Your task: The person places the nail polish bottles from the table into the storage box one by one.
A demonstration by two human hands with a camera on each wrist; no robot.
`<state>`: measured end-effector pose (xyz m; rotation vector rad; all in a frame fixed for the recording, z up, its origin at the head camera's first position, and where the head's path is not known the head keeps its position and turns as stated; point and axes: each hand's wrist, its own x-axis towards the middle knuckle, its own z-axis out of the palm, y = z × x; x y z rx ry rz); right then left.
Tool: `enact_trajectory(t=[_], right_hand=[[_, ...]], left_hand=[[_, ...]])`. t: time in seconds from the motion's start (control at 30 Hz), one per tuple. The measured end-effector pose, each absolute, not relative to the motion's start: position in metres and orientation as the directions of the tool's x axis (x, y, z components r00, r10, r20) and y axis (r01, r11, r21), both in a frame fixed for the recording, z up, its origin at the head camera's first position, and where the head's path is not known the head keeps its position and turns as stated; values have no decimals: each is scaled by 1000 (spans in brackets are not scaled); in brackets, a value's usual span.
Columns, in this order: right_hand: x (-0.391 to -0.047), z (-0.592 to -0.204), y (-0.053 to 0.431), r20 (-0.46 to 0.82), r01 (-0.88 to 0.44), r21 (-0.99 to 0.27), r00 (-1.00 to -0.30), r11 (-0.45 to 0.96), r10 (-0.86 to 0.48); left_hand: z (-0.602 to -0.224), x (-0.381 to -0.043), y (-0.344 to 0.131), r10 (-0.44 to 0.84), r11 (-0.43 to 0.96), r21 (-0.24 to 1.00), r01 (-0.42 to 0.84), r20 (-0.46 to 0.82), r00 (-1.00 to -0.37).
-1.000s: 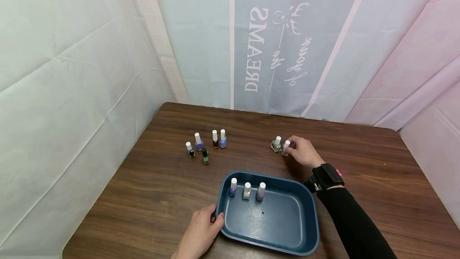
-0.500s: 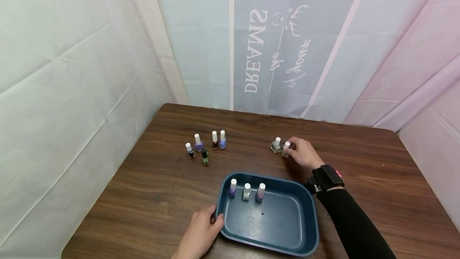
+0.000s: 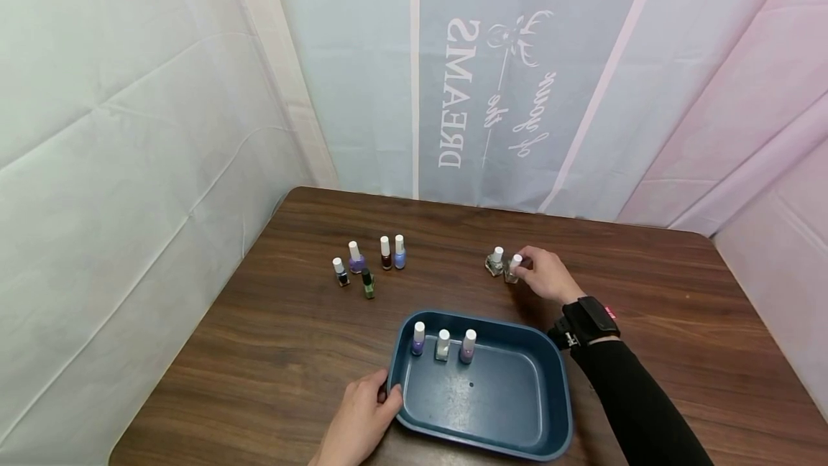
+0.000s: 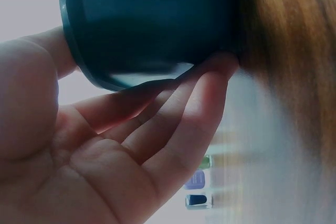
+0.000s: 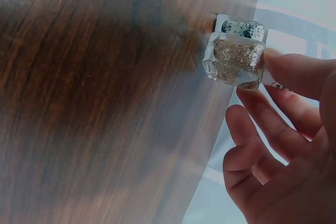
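Pinched between the thumb and fingers of my right hand (image 3: 546, 275) is a clear nail polish bottle (image 5: 239, 61) with gold glitter and a white cap. It stands on the right part of the table, right beside another glitter nail polish bottle (image 3: 494, 265); in the right wrist view that second bottle is partly hidden behind it. My left hand (image 3: 361, 408) grips the left side of a dark blue tray (image 3: 564, 416), thumb over the rim and fingers along the outer wall. Inside the tray, along its far side, stand purple (image 3: 418, 340), white (image 3: 443, 345) and pinkish-lilac (image 3: 468, 347) nail polish bottles.
On the left part of the wooden table (image 3: 259, 351) stand several more nail polish bottles: black (image 3: 341, 273), purple (image 3: 356, 262), green (image 3: 368, 285), dark brown (image 3: 386, 256) and light blue (image 3: 399, 256). A printed cloth (image 3: 491, 92) hangs behind the table's far edge.
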<state>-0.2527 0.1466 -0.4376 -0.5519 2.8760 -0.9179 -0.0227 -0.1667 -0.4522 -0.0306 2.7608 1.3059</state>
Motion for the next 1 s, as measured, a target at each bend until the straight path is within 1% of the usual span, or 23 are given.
enact_trajectory(t=[0.57,1.0], right_hand=[[-244,-429,149,24,-285,-593,-941,753,-337],[-238,-422,149,41,-306,-585,-936,752,-349]], left_hand=[[-450,-22,-166,18,629,775,-65,-97,-995],[-450,-22,-167,24,633,771,-74,-115,-993]])
